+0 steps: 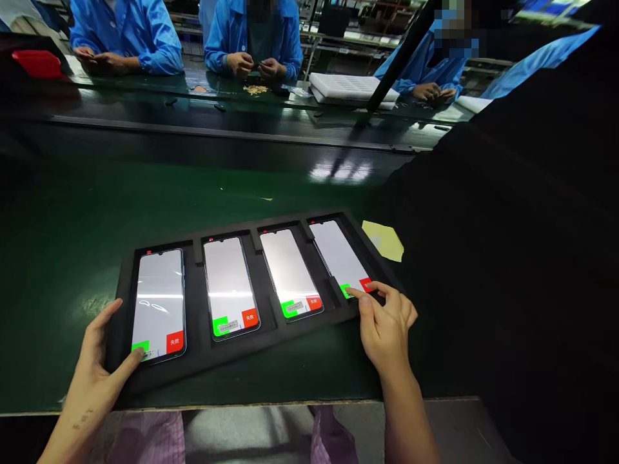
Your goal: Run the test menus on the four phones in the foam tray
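A black foam tray [196,351] lies tilted on the green table, with several lit phones in its slots. Each phone shows a white screen with a green and a red block at the bottom. My left hand [104,354] is spread at the tray's left end, its thumb on the green block of the leftmost phone [159,290]. Over the lower end of the rightmost phone [338,251] is my right hand [387,316], a finger on the green block and its fingers apart. Between them lie a second phone [229,277] and a third [287,264].
A yellow paper [383,240] lies beyond the tray's right end. Dark cloth [507,258] fills the right side. Across a rail [217,134], people in blue work at another bench, with a white stack [351,87] and a red object [37,64].
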The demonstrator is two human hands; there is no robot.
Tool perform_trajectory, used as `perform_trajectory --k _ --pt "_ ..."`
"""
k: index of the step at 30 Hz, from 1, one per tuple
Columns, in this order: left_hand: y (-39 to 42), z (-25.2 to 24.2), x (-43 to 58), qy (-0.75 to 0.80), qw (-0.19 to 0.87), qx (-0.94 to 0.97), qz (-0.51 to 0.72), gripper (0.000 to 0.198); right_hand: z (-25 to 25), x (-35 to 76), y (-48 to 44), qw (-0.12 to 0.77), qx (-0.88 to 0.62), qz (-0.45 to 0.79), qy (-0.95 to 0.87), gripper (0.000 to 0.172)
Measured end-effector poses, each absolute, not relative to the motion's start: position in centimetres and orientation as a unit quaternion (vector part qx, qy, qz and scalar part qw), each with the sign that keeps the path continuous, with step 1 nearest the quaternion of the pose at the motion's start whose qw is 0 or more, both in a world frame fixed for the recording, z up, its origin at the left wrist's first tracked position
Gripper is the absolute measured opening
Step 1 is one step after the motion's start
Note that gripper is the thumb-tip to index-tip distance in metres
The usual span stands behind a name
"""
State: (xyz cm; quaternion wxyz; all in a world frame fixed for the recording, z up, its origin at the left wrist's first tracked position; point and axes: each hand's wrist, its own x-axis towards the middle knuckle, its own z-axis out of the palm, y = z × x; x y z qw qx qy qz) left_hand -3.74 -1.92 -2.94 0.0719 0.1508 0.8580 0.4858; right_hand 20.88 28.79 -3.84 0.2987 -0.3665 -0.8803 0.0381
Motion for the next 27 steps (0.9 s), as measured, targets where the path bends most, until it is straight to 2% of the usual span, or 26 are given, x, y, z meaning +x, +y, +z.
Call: perform_trajectory --k 4,8,10,14,21,27 --pt "-1.8 -2.6 -3.7 0.844 0.086 0.151 0.507 0.061 -3.1 19.8 26.9 0.315 -0.307 0.015 -0.898 0.040" --pt "-2.1 -2.8 -3.9 0.841 0.106 0.145 0.511 0.056 -2.6 18.2 24.1 0.254 -0.202 0.029 -0.945 0.035" --pt "-2.2 -3.0 -4.1 0.842 0.097 0.147 0.509 0.055 -2.6 17.4 23.0 0.227 -0.195 0.025 -0.954 0.030" --pt "-2.3 -3.4 -4.3 0.829 0.105 0.155 0.527 0.054 -2.1 15.4 20.7 0.239 -0.187 0.038 -0.952 0.030" --pt "-2.1 -2.8 -4.0 0.807 0.132 0.139 0.558 0.059 -1.3 11.4 16.6 0.212 -0.055 0.086 -0.972 0.031" --pt "-2.0 -2.1 -5.6 0.771 0.206 0.119 0.590 0.073 -1.1 11.7 20.0 0.204 -0.013 0.086 -0.975 0.035"
